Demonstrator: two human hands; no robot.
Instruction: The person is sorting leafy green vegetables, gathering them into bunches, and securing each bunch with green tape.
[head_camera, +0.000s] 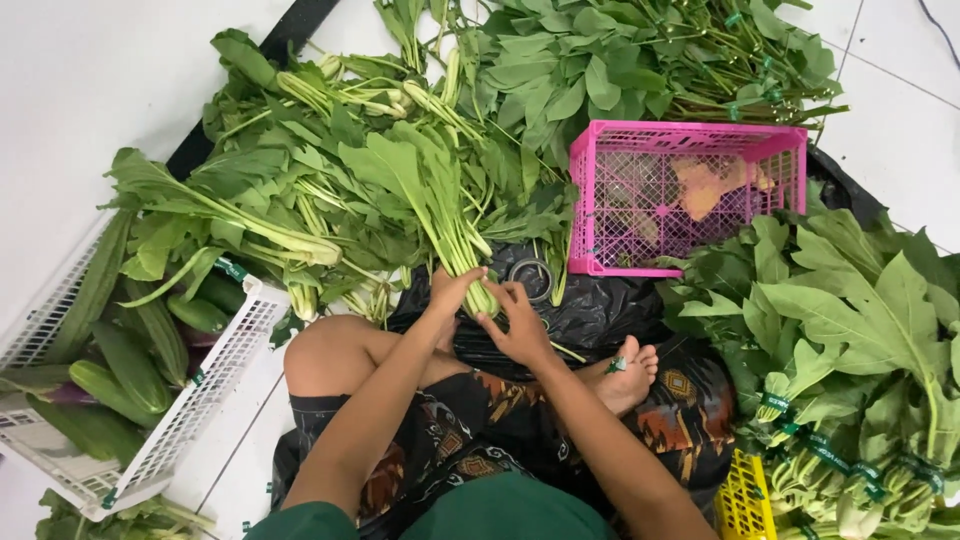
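Presently, my left hand and right hand are both closed around the stem end of a bunch of leafy greens, held above my lap. Beyond lie a tape roll, a pink crate and a white basket.

The bottom ends of the bundle of greens are hidden inside the left hand and the right hand. The white basket is cut off by the left edge, and part of its cucumbers too. The things inside the pink crate are unclear behind its mesh. The yellow crate is cut by the bottom edge. The roll of tape is partly covered by stems.
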